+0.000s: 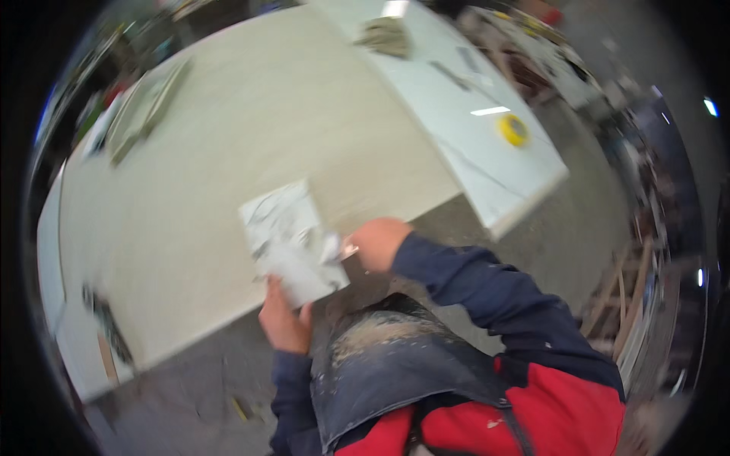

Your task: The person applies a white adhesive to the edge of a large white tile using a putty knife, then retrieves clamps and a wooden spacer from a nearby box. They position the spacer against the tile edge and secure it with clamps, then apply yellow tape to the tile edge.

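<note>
A small whitish rectangular board [285, 228] with grey smears lies over the near edge of a large beige panel [228, 137]. My left hand [285, 319] is closed on the board's near edge, with the thumb toward its corner. On the board's right side, my right hand [380, 242] is closed around a small scraper-like tool [331, 248]. The tool's pale end touches or hovers just over the board; motion blur hides which, and its exact kind. A pale lump of paste [304, 235] appears on the board beside the tool.
A white marbled slab [456, 137] at the right carries a yellow tape roll [513, 130], a folded cloth [385, 36] and a dark long tool [449, 75]. Pale strips [148, 110] lie at the far left. A dark tool [106, 323] rests near the left edge. Wooden frames [623, 296] stand at right.
</note>
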`<state>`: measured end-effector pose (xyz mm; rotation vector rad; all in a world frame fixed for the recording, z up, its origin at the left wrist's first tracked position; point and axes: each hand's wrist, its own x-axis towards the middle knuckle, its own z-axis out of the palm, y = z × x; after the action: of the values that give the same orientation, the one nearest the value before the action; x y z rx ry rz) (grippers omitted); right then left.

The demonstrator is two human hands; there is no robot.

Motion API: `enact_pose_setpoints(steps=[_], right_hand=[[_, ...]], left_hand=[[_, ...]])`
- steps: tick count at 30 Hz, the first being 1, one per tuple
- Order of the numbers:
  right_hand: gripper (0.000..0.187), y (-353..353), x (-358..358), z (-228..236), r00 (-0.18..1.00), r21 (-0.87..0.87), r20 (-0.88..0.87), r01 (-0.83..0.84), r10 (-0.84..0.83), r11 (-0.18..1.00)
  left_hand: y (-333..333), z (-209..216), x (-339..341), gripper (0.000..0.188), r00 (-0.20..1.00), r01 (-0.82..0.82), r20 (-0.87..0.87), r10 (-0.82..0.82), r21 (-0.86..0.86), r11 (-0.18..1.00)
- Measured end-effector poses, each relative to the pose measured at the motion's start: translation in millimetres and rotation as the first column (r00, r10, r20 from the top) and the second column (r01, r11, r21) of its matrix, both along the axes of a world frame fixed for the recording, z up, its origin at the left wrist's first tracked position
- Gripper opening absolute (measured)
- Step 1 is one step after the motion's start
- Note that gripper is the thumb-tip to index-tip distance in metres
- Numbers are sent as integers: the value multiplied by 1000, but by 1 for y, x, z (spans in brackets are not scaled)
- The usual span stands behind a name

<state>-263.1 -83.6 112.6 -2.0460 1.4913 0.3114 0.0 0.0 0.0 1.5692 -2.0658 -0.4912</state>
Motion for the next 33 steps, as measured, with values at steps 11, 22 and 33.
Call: enact_pose_setpoints(steps=[11,22,33], right_hand=[[38,140,-200,9,470,-191,793,796,-388,574],[43,324,-367,-78,-716,725,689,681,112,-101],[40,292,-455,-118,-706,719,694,667,142,-197]], left_hand=[[-24,12,-66,95,988,101,124,-97,-28,995],[-82,5,-75,92,986,-63,161,46,96,993],[-59,73,-179,95,964,-15,266,11,12,1000]])
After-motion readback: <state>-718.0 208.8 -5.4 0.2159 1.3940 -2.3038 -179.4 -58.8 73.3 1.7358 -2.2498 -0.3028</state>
